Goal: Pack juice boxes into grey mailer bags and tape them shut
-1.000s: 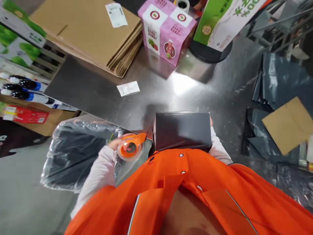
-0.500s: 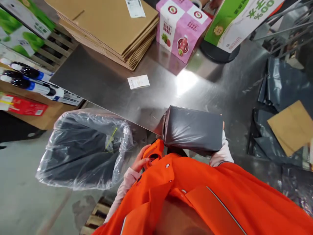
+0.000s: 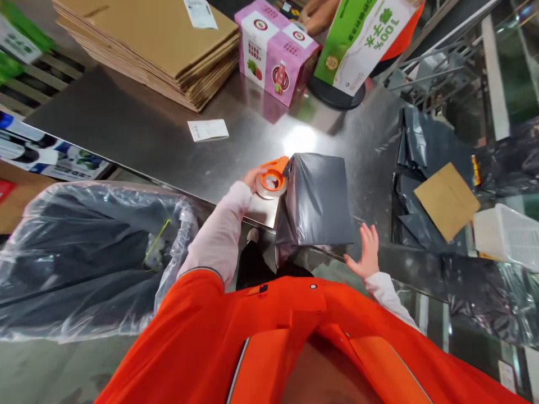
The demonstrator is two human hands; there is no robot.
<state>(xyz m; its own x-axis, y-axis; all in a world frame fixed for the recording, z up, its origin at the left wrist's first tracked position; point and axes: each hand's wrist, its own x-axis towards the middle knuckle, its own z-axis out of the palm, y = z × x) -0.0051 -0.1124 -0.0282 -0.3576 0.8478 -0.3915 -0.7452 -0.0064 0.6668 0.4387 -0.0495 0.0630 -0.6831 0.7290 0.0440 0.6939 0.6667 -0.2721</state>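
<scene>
My left hand [image 3: 254, 178] grips an orange tape dispenser [image 3: 273, 180] with a roll of clear tape, holding it against the near left side of a dark grey plastic-wrapped package [image 3: 316, 201]. The package stands at the edge of a stainless steel table [image 3: 126, 112], overhanging it slightly. My right hand [image 3: 366, 252] is open with its fingers spread, just beside the package's near right corner and holding nothing.
A stack of flat cardboard sheets [image 3: 147, 42], a pink carton [image 3: 275, 53] and a green-and-white carton [image 3: 362, 45] stand beyond. A co-worker's hand [image 3: 320, 14] shows at the top. A plastic-lined bin [image 3: 96, 264] sits left; grey mailers [image 3: 421, 151] lie right.
My left hand has brought the tape dispenser up from my waist to the package's left side. My right hand has let go of the package and opened. The package has turned on the table edge.
</scene>
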